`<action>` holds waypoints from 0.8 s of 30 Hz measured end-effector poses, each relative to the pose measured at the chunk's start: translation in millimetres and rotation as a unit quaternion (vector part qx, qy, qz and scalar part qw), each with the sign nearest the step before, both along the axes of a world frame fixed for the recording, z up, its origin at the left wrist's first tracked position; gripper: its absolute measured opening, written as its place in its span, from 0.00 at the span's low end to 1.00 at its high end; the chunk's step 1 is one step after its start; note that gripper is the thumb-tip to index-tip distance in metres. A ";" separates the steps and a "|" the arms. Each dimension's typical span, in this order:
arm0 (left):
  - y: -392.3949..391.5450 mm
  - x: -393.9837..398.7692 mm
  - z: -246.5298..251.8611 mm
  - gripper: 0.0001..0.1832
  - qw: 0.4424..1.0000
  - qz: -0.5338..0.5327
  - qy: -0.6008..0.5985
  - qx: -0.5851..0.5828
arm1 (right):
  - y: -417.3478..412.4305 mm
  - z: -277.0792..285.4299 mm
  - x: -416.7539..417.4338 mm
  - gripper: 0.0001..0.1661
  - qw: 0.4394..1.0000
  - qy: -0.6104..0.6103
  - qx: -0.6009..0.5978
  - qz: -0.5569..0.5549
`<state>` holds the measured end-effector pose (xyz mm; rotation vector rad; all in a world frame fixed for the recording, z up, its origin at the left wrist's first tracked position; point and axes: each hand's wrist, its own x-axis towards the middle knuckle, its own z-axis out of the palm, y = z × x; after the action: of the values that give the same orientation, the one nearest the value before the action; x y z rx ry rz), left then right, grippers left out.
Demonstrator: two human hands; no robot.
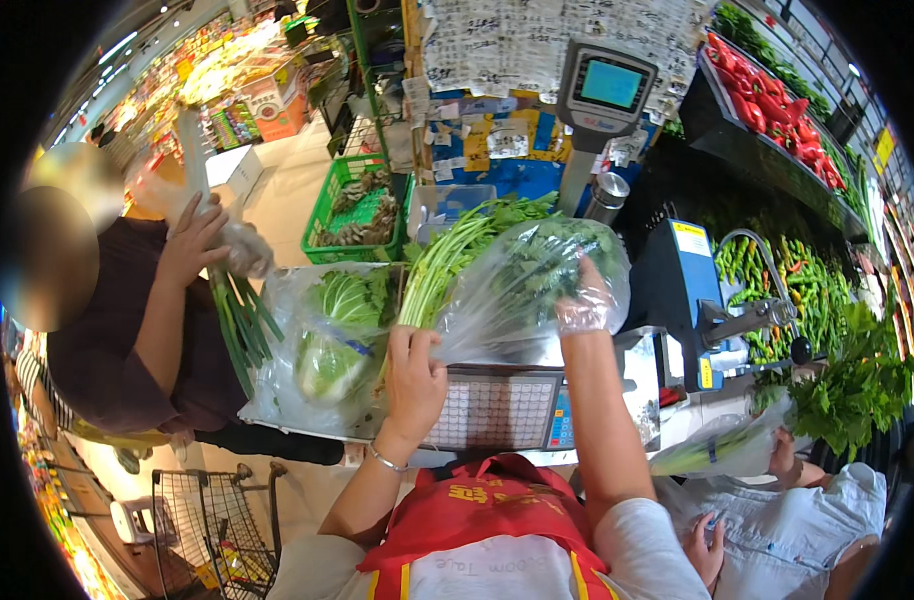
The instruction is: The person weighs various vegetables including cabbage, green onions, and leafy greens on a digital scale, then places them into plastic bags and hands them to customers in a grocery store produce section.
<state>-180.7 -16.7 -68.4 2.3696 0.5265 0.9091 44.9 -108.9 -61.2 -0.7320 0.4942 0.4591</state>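
Observation:
Before me a bundle of thin green celery stalks [436, 277] lies across the scale. A clear plastic bag [494, 292] spreads over its right side, with leafy greens showing through. My left hand [414, 379] is curled at the left end of the bag, pinching its edge beside the stalk bases. Inside or under the bag's right end, my right hand [586, 296] is among the leaves. Plastic covers its fingers, so its grip is unclear. The scale keypad [498, 411] lies below both hands, and the scale's lit display [611, 82] stands above on a post.
Bagged napa cabbage [337, 337] lies left of the scale. At left a person [119, 337] holds bagged scallions [236, 322]. A blue bag-sealing machine [682, 300] stands right; another person [794, 525] holds bagged greens [704, 450]. A green mushroom crate [352, 255] is behind.

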 end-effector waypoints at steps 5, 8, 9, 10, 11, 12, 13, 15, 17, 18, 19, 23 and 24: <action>-58.3 10.4 45.2 0.06 0.963 -0.237 -0.111 -0.067 | 45.7 -64.0 5.9 0.28 0.978 -0.073 0.134 -0.140; -28.8 26.5 7.9 0.06 0.954 -0.180 -0.104 -0.218 | 58.0 -78.5 1.7 0.31 0.966 -0.198 -0.164 0.008; -16.1 26.8 -0.9 0.06 0.934 -0.143 -0.115 -0.307 | 52.6 -62.9 -8.5 0.32 0.852 -0.242 -0.435 0.164; -9.2 28.7 6.0 0.06 0.870 -0.139 -0.159 -0.445 | 38.7 -50.1 -3.2 0.32 0.837 -0.328 -0.382 0.215; -0.6 30.2 11.8 0.06 0.786 -0.126 -0.197 -0.572 | 22.6 -25.0 -4.4 0.29 0.767 -0.397 -0.425 0.272; 10.0 32.8 8.0 0.06 0.757 -0.154 -0.234 -0.590 | 7.1 -0.4 -0.9 0.31 0.687 -0.436 -0.468 0.346; 14.6 32.8 8.7 0.05 0.738 -0.166 -0.249 -0.605 | -7.3 20.6 2.2 0.32 0.597 -0.470 -0.501 0.415; 14.5 36.1 13.6 0.05 0.715 -0.130 -0.261 -0.636 | -32.9 42.0 -1.3 0.29 0.516 -0.601 -0.505 0.343; 22.2 26.0 8.9 0.06 0.699 -0.114 -0.277 -0.649 | -48.1 80.7 -25.0 0.22 0.570 -0.584 -0.459 0.351; 21.3 26.3 5.9 0.07 0.687 -0.113 -0.283 -0.660 | -55.8 93.3 -27.4 0.20 0.648 -0.540 -0.431 0.323; 19.1 27.2 3.2 0.07 0.691 -0.118 -0.278 -0.656 | -60.1 99.0 -28.4 0.19 0.719 -0.490 -0.397 0.292; 7.6 37.1 7.3 0.07 0.705 -0.133 -0.248 -0.651 | -55.1 47.8 -3.0 0.18 0.477 -0.563 -0.648 0.186; 5.5 41.1 11.4 0.07 0.707 -0.135 -0.238 -0.652 | -55.4 35.9 6.7 0.16 0.401 -0.592 -0.669 0.204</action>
<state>-139.6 -11.3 -56.9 0.8221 0.3671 0.5966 51.6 -164.3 -25.3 -2.5181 -0.9693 -0.2744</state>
